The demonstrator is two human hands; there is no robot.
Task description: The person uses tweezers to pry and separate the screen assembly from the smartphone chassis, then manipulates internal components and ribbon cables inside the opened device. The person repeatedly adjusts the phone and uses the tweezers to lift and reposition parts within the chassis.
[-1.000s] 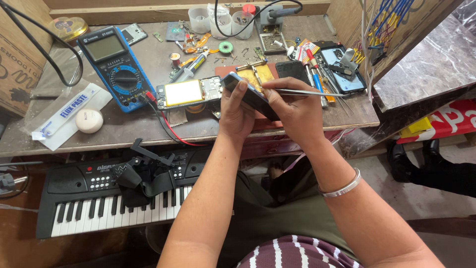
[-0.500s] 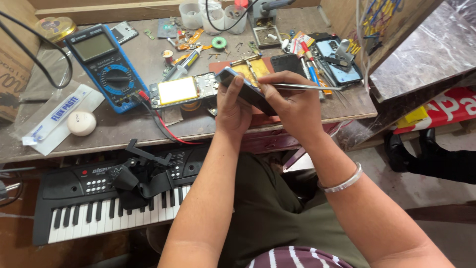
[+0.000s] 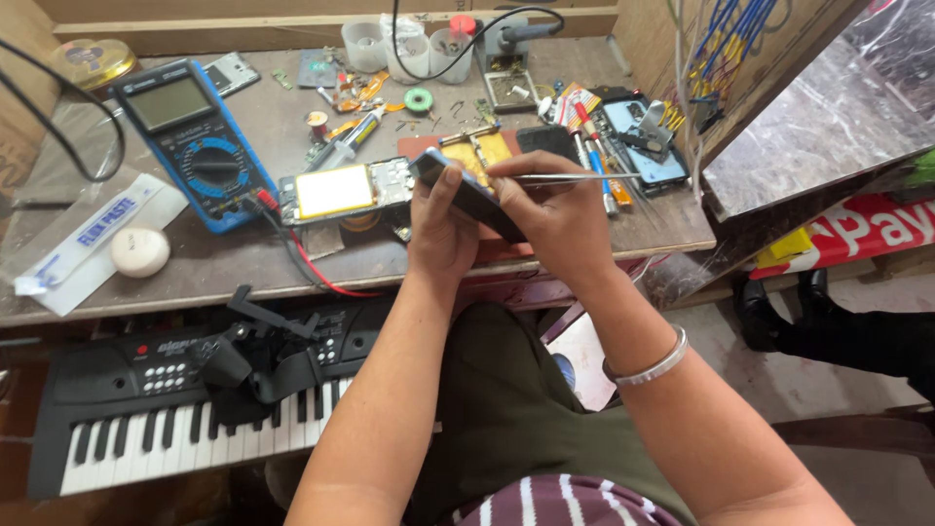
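Observation:
My left hand (image 3: 440,226) grips a dark phone (image 3: 466,191), held tilted above the front edge of the workbench. Pinched in my right hand (image 3: 555,219) is a thin metal tool (image 3: 575,177); its shaft points right, and the end near the phone is hidden by my fingers. A silver bangle (image 3: 651,364) sits on my right wrist. Just behind the phone lies an opened phone (image 3: 343,189) with a yellow battery, clipped to red and black probe leads (image 3: 307,258).
A blue multimeter (image 3: 192,138) lies at left, beside a white tube (image 3: 88,239) and a white round lump (image 3: 140,251). Screwdrivers, small parts, plastic cups (image 3: 401,41) and a soldering stand (image 3: 510,58) crowd the back. A black keyboard (image 3: 185,409) sits below the bench. Someone's black shoes (image 3: 784,292) show at right.
Both hands with the phone and tool stay together in much the same grip. The view has shifted slightly; nothing on the bench has moved.

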